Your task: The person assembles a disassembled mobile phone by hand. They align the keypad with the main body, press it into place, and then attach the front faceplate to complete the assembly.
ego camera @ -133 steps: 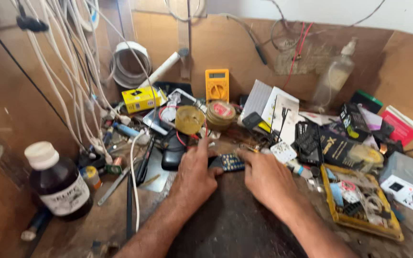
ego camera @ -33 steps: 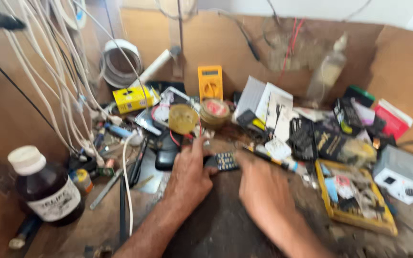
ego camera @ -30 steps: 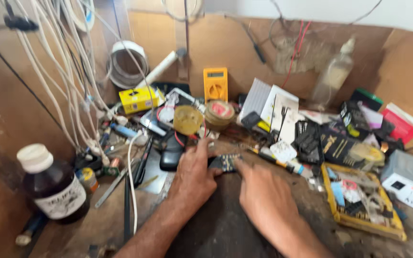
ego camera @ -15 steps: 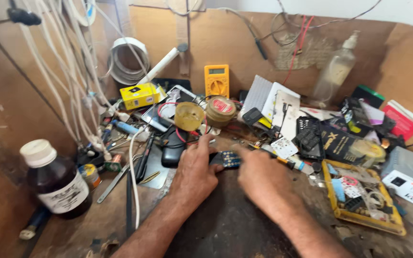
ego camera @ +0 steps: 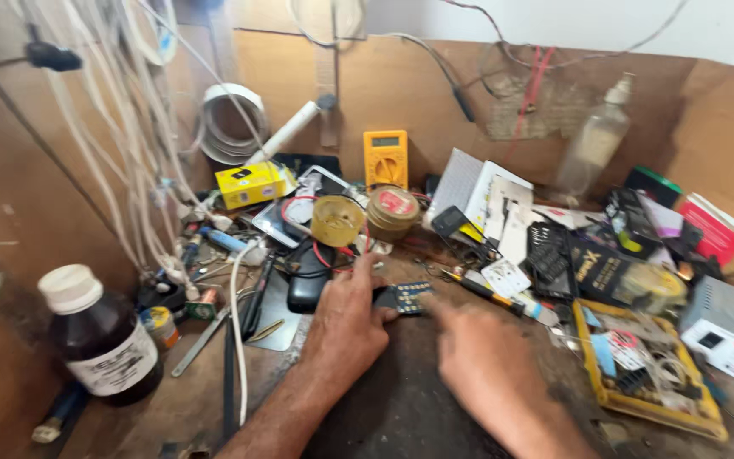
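My left hand [ego camera: 348,323] rests on the dark mat [ego camera: 401,408], its thumb and fingers pinching the left end of a small dark circuit board [ego camera: 409,297] that lies flat there. My right hand [ego camera: 482,370] is blurred and sits just right of the board, fingers curled, not touching it as far as I can see; whether it holds something is unclear. A yellow-handled screwdriver [ego camera: 490,291] lies right of the board.
A brown bottle with a white cap [ego camera: 99,336] stands at the left. White cables [ego camera: 142,161] hang over the left side. A yellow multimeter [ego camera: 385,158], two round tins [ego camera: 365,217], a yellow parts tray [ego camera: 643,365] and a grey box [ego camera: 732,327] crowd the bench.
My right hand has pulled back from the board toward me and to the right. My left hand keeps its hold on the board.
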